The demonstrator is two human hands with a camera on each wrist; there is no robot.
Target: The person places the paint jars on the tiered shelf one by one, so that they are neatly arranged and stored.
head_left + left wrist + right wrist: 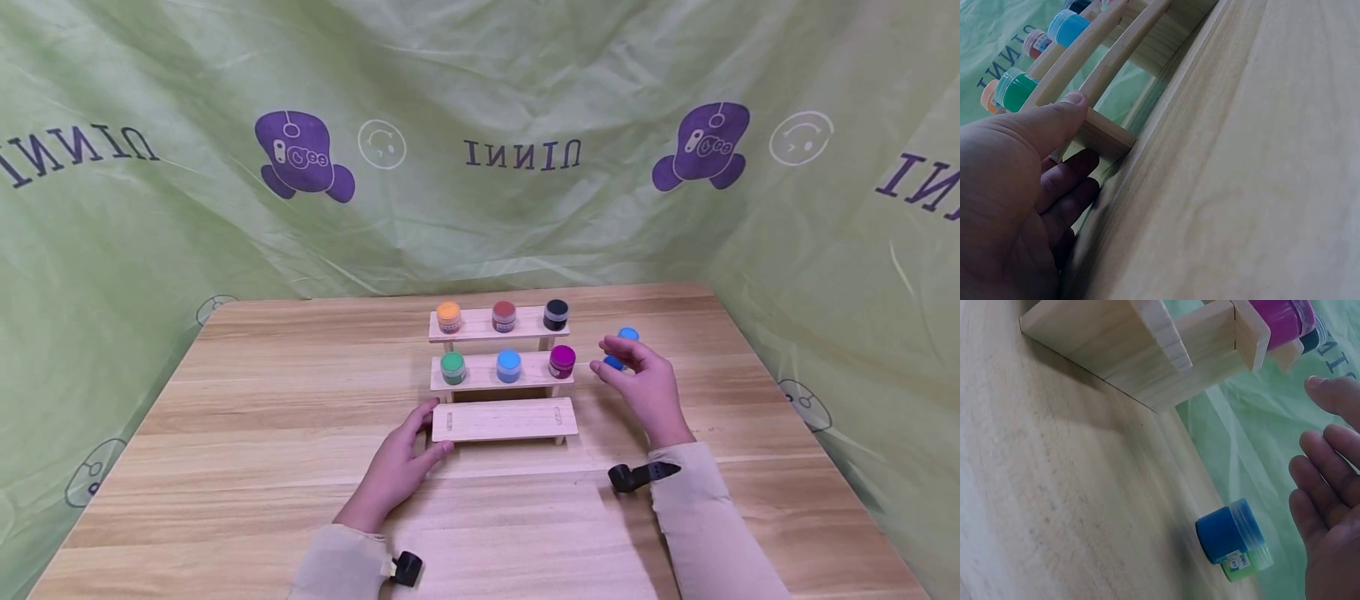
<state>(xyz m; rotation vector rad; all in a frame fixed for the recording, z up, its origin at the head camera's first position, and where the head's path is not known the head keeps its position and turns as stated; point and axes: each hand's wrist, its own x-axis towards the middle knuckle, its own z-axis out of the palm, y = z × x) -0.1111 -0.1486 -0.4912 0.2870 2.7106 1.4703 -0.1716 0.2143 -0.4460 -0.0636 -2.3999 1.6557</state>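
On the desk (225, 450) at lower centre, the left hand (393, 472) clasps the wooden stand (502, 421), and right of centre, the right hand (647, 390) has its fingers apart near the dark-blue jar (1217, 535), without contact.

This looks like a curtained-off booth, a makeshift studio set up for recording; what kind of building holds it cannot be told. Pale green fabric (487, 242), creased and loosely hung, closes in the back and both sides. Across it repeat purple cartoon figures (303, 154), smiley faces (382, 143) and lettering (522, 154) that runs backwards. The fabric meets a wood-grain surface (247, 417), which carries a tiered wooden stand (504, 419) and small coloured jars (508, 367). Small black wrist cameras (407, 568) sit at the person's cuffs, adding to the staged look.
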